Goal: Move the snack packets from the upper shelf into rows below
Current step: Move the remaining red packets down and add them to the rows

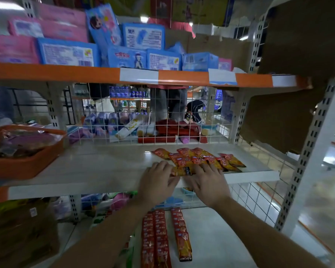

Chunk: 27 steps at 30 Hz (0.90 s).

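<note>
Head view: a shop rack seen from the front, both forearms reaching in from 6 o'clock.
Upper shelf: a white metal shelf board (104,167) crosses the middle of the view.
Loose packets: a loose heap of red-and-orange foil snack packets (199,158) lies on this board at about 2 o'clock from the hands, overlapping one another.
Held packet: one orange foil snack packet with a dark end (182,171) sits at the board's front edge, between the two hands.
Left hand (157,180): fingers bent around the left end of that packet, gripping it.
Right hand (207,182): spread wide and flat, its straight fingers resting over the packet's right end and the near edge of the heap.
Rows below: three rows of red snack packets (159,238) lie on the lower white shelf (220,238) at 6 o'clock, running front to back; the right row stands a little apart.
Left side: an orange plastic basket (23,163) of wrapped goods at 9 o'clock.
Top: blue and pink soft packs (66,53) at 12 o'clock.
Back: white wire mesh (167,113).
Right: a brown cardboard sheet (278,117) at 2 o'clock.
</note>
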Each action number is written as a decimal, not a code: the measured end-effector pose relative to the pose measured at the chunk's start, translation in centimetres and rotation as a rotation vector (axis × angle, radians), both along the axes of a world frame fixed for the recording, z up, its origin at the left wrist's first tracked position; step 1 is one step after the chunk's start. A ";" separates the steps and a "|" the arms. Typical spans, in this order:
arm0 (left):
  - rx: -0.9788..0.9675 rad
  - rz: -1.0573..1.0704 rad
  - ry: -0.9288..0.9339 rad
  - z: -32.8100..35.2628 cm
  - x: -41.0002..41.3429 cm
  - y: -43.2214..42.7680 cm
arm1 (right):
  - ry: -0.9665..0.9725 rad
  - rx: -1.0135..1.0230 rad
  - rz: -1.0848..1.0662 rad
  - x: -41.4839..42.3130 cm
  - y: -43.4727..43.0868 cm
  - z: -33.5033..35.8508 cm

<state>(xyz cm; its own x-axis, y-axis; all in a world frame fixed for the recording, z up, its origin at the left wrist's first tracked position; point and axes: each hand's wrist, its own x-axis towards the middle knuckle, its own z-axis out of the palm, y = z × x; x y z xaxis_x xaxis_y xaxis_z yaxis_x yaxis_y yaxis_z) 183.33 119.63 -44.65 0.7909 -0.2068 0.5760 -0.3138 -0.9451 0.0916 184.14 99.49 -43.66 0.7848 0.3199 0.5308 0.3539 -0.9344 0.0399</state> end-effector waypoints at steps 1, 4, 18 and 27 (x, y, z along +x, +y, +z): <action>-0.026 0.016 0.020 0.2 0.7 0.2 | 0.005 0.009 -0.003 0.6 0.2 0.0; -0.136 0.042 0.153 1.0 2.5 0.5 | 0.005 0.045 -0.013 2.3 0.5 -0.4; -0.238 0.142 0.685 2.5 8.0 2.5 | 0.299 0.305 -0.078 9.3 2.9 0.4; -0.532 -0.049 0.619 4.4 7.3 3.5 | 0.413 0.375 -0.071 10.5 2.7 0.6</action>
<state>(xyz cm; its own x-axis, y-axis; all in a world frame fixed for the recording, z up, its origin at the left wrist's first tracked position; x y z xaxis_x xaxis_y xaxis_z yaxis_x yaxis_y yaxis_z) 190.60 123.15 -40.20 0.9951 -0.0712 0.0690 -0.0991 -0.7130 0.6941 194.61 102.17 -43.06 0.9643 0.1074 0.2422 0.2055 -0.8802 -0.4279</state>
